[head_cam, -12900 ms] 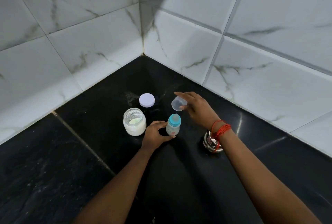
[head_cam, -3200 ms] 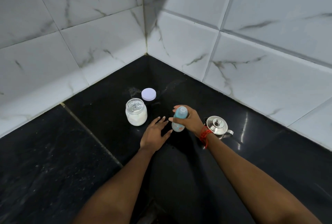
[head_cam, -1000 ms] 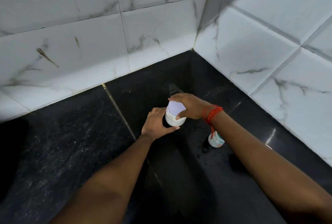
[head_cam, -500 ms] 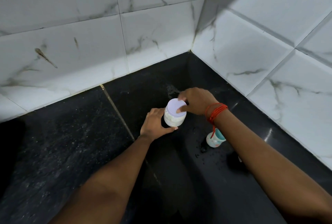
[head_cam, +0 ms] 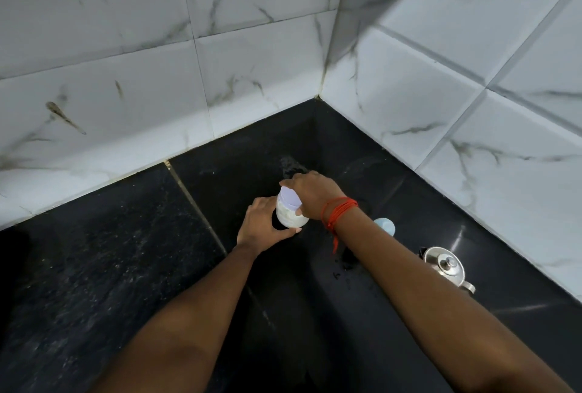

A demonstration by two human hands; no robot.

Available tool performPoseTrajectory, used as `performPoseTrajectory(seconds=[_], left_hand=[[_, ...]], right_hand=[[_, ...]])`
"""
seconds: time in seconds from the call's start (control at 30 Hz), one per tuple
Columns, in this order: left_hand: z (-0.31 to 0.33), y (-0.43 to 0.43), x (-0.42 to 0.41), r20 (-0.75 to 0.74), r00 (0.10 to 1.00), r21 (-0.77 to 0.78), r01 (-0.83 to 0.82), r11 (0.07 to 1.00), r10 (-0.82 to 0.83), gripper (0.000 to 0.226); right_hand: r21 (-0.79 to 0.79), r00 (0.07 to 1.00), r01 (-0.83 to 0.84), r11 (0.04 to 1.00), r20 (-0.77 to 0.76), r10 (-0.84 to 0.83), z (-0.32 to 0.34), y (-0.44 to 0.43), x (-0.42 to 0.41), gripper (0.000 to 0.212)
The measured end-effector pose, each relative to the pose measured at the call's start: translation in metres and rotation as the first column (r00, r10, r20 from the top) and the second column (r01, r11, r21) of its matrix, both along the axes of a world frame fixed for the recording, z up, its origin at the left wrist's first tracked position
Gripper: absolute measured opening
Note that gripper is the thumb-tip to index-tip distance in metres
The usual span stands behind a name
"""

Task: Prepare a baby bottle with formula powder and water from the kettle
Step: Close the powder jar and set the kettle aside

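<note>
Two hands were on the formula jar (head_cam: 288, 218) at this moment. The left hand (head_cam: 263, 225) was wrapped round the jar's lower body, steadying it on the black bench (head_cam: 126, 266). The right hand (head_cam: 311, 196) sat over the pale lilac lid (head_cam: 290, 196), fingers curled round its rim as if screwing it on. The jar stood upright, white powder visible through its wall.

The baby bottle (head_cam: 385, 225) stood on the bench just behind the right forearm, only its blue top showing; the rest was hidden, so its fill level could not be read. The steel kettle (head_cam: 444, 265), lid on, stood nearer the right wall, apart from the bottle.

Risks, as judged:
- Lid cross-threaded or left loose if the right hand turned it at a tilt; powder would then take up moisture or spill.
- Right forearm lay very close to the bottle; a careless withdrawal could knock it over.
- Dark wet-looking flecks on the bench near the bottle suggested a slick patch, so the bottle might slide.
- Whether the lid was fully seated could not be told.
</note>
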State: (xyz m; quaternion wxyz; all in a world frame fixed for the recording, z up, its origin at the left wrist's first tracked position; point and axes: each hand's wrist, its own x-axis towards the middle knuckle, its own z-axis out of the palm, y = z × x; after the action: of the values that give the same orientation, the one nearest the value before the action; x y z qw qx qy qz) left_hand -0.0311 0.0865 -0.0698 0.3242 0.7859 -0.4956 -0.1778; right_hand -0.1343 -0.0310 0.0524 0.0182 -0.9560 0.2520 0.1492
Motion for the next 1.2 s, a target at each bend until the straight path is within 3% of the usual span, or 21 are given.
performPoseTrajectory(seconds=[0.23, 0.37, 0.5, 0.73, 0.83, 0.97, 1.1, 1.2], left_hand=[[0.007, 0.006, -0.008, -0.024, 0.999, -0.009, -0.026, 1.0, 0.026, 0.079], [0.012, 0.013, -0.026, -0.126, 0.979, -0.039, -0.169, 0.985, 0.163, 0.073], [0.012, 0.021, -0.051, -0.144, 0.908, 0.016, -0.395, 0.919, 0.393, 0.077], [0.006, 0.044, -0.09, -0.064, 0.891, -0.015, -0.451, 0.892, 0.449, 0.074], [0.002, 0.048, -0.104, 0.039, 0.954, 0.02, -0.297, 0.955, 0.296, 0.068], [-0.003, 0.046, -0.106, 0.251, 0.967, 0.15, -0.08, 0.985, 0.04, 0.063], [-0.004, 0.045, -0.106, 0.285, 0.958, 0.165, -0.078, 0.983, 0.028, 0.062], [-0.005, 0.047, -0.108, 0.281, 0.959, 0.169, -0.081, 0.982, 0.031, 0.062]], right_hand=[[0.026, 0.995, 0.084, 0.996, 0.058, -0.086, 0.001, 0.006, 0.004, 0.069], [0.128, 0.975, 0.143, 0.981, 0.152, -0.162, 0.0, 0.015, 0.008, 0.084], [0.259, 0.876, 0.241, 0.935, 0.356, -0.324, -0.01, 0.033, -0.01, 0.098], [0.146, 0.712, 0.396, 0.906, 0.575, -0.404, 0.019, 0.015, -0.118, 0.063], [0.091, 0.677, 0.562, 0.822, 0.521, -0.52, 0.034, -0.001, -0.179, 0.06], [0.013, 0.652, 0.734, 0.679, 0.267, -0.71, 0.035, -0.008, -0.247, 0.061], [0.004, 0.612, 0.791, 0.612, 0.028, -0.791, 0.021, 0.003, -0.281, 0.084], [0.058, 0.588, 0.807, 0.588, 0.018, -0.808, 0.003, 0.011, -0.287, 0.09]])
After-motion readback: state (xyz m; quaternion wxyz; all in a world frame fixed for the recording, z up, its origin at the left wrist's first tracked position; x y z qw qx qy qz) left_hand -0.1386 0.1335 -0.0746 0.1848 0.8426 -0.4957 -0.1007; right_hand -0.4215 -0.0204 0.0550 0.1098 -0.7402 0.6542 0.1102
